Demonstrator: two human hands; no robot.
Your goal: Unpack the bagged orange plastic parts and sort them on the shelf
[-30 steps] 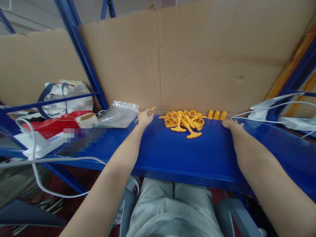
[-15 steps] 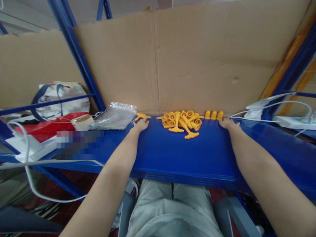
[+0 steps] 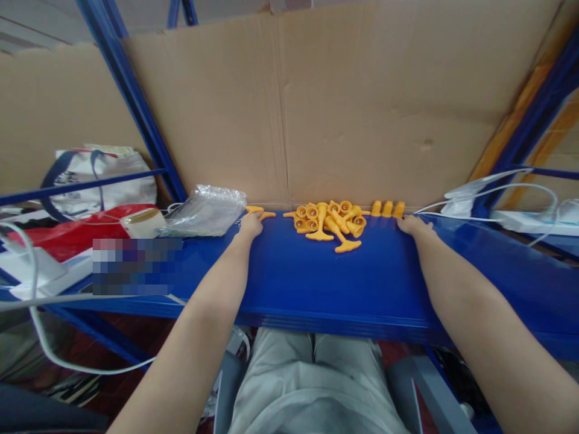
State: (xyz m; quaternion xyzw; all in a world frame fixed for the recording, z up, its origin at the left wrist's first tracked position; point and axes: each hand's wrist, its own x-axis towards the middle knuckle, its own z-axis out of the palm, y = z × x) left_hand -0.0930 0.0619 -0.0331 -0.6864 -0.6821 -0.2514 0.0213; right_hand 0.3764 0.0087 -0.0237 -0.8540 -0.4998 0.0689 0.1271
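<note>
In the head view, the left hand (image 3: 251, 225) is resting at the back of the desk (image 3: 316, 283), against a yellow handle (image 3: 268, 214) partly covered by it; its fingers are hiding, so how far open they are, and whether they are gripping, I cannot tell. The right hand (image 3: 413, 225) is lying just beside the last of three small yellow cups (image 3: 386, 209) — its fingertips are too small to read, so touching or holding, I cannot tell. Between the hands, a loose pile of yellow handles (image 3: 335, 228) is sitting near the cardboard (image 3: 362, 108). For good handling, pinching one piece by its crossbar and keeping the wrist low would probably be safest, since a sideways brush could be toppling the cups. The handles are looking like smooth, hard plastic, T-shaped, many ending in flared round mouths with something shiny inside. The desk is showing a glossy blue surface, the cardboard is standing matt and creased, and a clear plastic bag (image 3: 205, 211) is lying crinkled near the left hand.
</note>
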